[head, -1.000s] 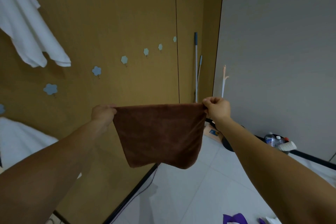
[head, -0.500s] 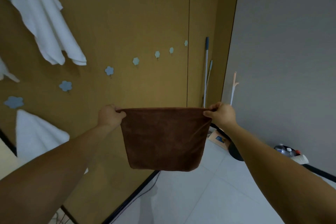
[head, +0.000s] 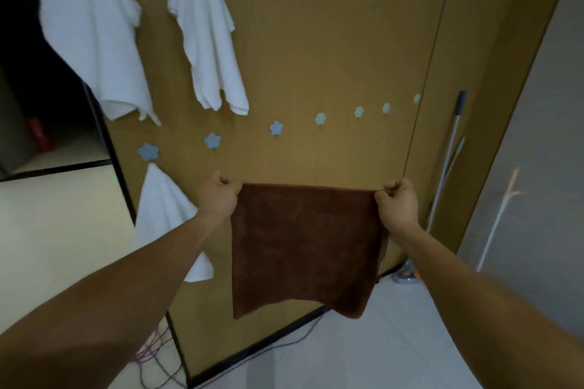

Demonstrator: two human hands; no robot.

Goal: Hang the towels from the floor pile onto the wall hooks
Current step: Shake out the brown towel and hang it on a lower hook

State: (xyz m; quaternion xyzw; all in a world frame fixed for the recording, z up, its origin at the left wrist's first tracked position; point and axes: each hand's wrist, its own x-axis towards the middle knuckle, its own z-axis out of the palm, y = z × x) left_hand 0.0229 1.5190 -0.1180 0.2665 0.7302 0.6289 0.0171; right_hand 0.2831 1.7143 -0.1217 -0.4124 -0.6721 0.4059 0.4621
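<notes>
Held brown towel (head: pixel 305 246) spread at centre frame, below the row of flower hooks (head: pixel 276 128); pinched its top corners in left hand (head: pixel 218 199) and right hand (head: pixel 398 204). Found three white towels (head: pixel 205 41) already hung at upper and lower left. Judged this one not yet hung.

Pole (head: pixel 452 142) leaning in corner; cables (head: pixel 147 355) on floor.

The brown wall (head: pixel 316 50) I face carries a row of flower hooks (head: pixel 276 128). Above the row's left end, two white towels (head: pixel 205 35) hang against it. A third towel (head: pixel 164 208) hangs just below the row's leftmost hook. Below the row, cables (head: pixel 158 354) lie on the pale floor (head: pixel 347 357). Right of the row, a mop (head: pixel 448 148) leans.
</notes>
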